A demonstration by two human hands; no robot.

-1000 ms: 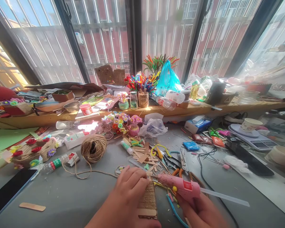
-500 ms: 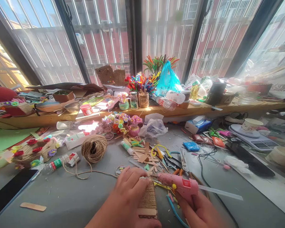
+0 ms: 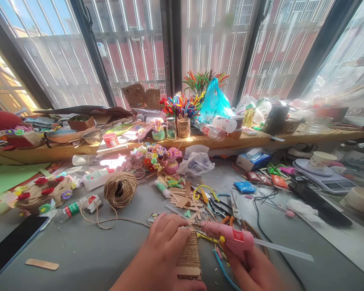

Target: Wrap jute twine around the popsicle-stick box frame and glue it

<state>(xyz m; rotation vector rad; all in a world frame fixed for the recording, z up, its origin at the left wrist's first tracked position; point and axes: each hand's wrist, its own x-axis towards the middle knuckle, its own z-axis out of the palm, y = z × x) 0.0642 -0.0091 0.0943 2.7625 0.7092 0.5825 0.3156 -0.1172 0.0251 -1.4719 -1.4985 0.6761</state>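
My left hand (image 3: 166,246) is closed around a small piece wrapped in rows of twine (image 3: 190,252), with a popsicle stick (image 3: 188,271) across its near end. In my right hand (image 3: 251,264) is a pink glue gun (image 3: 230,236), gripped by its handle. A clear glue stick (image 3: 283,249) juts from the gun's back. Its nozzle points left and meets the far end of the wrapped piece, by my left fingertips; the exact contact is hidden. From that spot a strand runs left to a ball of jute twine (image 3: 120,190).
Beyond my hands lie loose popsicle sticks (image 3: 182,198), pliers (image 3: 220,206) and scissors (image 3: 235,204). A phone (image 3: 13,246) rests at left, a kitchen scale (image 3: 324,178) at right. A black cord (image 3: 262,226) crosses the right side. Behind runs a cluttered ledge (image 3: 182,143).
Almost nothing differs. The glue stick's free end sits slightly further right and lower, and the gun has shifted very slightly. My left hand holds its place on the twine-wrapped piece.
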